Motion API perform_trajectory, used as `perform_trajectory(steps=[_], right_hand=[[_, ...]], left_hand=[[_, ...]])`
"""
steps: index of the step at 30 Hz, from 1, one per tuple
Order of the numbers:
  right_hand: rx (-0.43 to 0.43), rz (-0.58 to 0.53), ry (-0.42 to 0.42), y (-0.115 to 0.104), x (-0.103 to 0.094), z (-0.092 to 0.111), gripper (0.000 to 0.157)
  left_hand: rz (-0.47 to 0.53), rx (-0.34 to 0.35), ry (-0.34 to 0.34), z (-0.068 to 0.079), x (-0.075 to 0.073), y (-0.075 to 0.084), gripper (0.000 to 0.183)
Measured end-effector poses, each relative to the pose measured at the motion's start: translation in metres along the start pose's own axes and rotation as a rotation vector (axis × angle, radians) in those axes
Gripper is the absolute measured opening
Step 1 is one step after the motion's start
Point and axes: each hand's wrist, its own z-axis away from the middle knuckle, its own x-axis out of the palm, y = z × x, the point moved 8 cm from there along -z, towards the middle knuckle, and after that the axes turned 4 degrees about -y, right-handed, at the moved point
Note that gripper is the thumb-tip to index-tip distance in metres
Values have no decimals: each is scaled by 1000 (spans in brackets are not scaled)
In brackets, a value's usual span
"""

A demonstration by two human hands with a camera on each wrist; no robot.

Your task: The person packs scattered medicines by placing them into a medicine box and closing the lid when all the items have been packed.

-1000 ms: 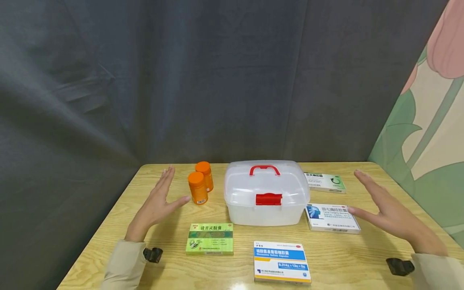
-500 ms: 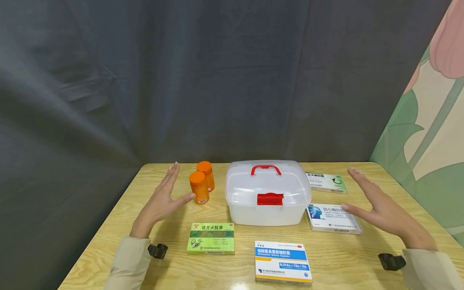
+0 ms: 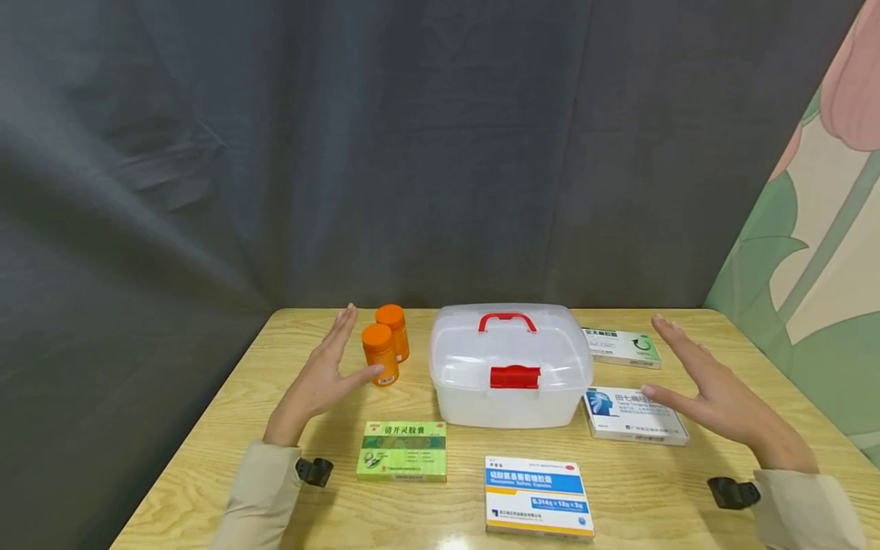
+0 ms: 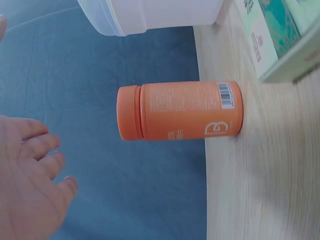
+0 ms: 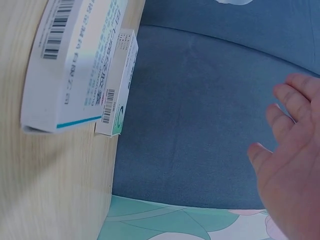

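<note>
My left hand (image 3: 319, 382) hovers over the left of the table with fingers straight and thumb spread. Its thumb overlaps the nearer orange bottle (image 3: 380, 355) in the head view; a second orange bottle (image 3: 393, 332) stands just behind. Over the right side, my right hand (image 3: 715, 393) is likewise spread and holds nothing. Its thumb tip overlaps a white medicine box with a blue head picture (image 3: 635, 416). Between the hands stands a translucent storage box (image 3: 505, 405), its lid down, with a red handle (image 3: 507, 317) and red latch (image 3: 515, 376).
A green medicine box (image 3: 402, 451) lies front left of the storage box. In front is a blue and white medicine box (image 3: 538, 496). Another white and green medicine box (image 3: 622, 347) lies at the back right. A dark curtain (image 3: 440, 153) hangs behind the wooden table (image 3: 220, 428).
Both hands have drifted inward, the left one to the right and the right one to the left. The view has shifted slightly; the boxes and bottles stay in place.
</note>
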Motion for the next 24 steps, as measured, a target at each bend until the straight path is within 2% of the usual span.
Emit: perform_trajectory(steps=[15, 24], right_hand=[[-3, -19, 19, -1, 0, -1, 89], [-9, -18, 33, -7, 3, -4, 90]], left_hand=[[66, 40, 10, -4, 11, 11, 91], [61, 65, 15, -5, 14, 18, 90]])
